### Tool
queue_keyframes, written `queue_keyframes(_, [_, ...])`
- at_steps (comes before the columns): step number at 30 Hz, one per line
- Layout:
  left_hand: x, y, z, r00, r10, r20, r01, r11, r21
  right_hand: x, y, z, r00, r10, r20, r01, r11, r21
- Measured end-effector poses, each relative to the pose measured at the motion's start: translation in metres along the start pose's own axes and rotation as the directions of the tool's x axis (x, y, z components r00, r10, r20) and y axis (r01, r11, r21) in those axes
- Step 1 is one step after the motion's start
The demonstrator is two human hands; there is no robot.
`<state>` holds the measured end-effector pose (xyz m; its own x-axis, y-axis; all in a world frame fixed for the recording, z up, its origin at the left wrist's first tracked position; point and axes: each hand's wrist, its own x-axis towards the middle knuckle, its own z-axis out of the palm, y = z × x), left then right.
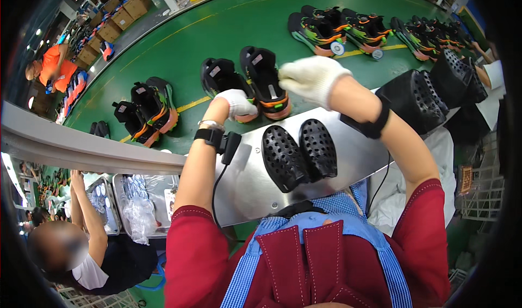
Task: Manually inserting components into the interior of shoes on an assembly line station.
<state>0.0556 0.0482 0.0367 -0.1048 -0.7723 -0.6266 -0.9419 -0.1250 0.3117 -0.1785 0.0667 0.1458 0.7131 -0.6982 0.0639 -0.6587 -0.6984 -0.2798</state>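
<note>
A pair of black sneakers with orange and green trim stands on the green conveyor belt in front of me. My left hand (239,104), in a white knit glove, curls over the near end of the left sneaker (220,75). The right sneaker (262,74) has its opening facing up, with a pale label on the insole. Also gloved, my right hand (312,79) has its fingers drawn together, the tips against that sneaker's right edge. Whether something sits between them is hidden. Closer to me, two black perforated shoe-shaped forms (284,156) lie on the metal ledge (239,185).
More sneakers (145,109) stand left on the belt, and others (321,30) at the far right. Black perforated forms (416,98) crowd the ledge's right end. A metal tray (163,199) holds plastic bags. One person sits lower left; another (57,66) works across the belt.
</note>
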Motion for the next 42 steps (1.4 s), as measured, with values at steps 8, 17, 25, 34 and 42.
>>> queue_keyframes(8, [-0.023, 0.005, 0.023, 0.958, 0.236, -0.163, -0.141, 0.882, 0.45, -0.171, 0.035, -0.046, 0.939, 0.263, -0.223, -0.275, 0.961, -0.027])
queue_keyframes(17, [-0.021, 0.033, 0.007, 0.956, 0.233, -0.181, -0.136, 0.893, 0.429, -0.307, 0.122, -0.102, 0.482, 0.661, -0.576, -0.794, 0.607, 0.032])
queue_keyframes(25, [0.013, 0.011, -0.007, 0.992, 0.105, -0.064, -0.102, 0.994, 0.042, -0.316, 0.183, -0.074, 0.723, 0.566, -0.396, -0.657, 0.74, -0.143])
queue_keyframes(34, [0.014, 0.024, -0.013, 0.993, 0.111, -0.035, -0.108, 0.989, 0.099, -0.329, 0.215, -0.075, 0.822, 0.46, -0.336, -0.534, 0.828, -0.171])
queue_keyframes(42, [0.001, 0.003, -0.005, 0.978, 0.11, -0.176, -0.062, 0.964, 0.26, -0.321, 0.252, -0.067, 0.876, 0.302, -0.375, -0.362, 0.927, -0.1])
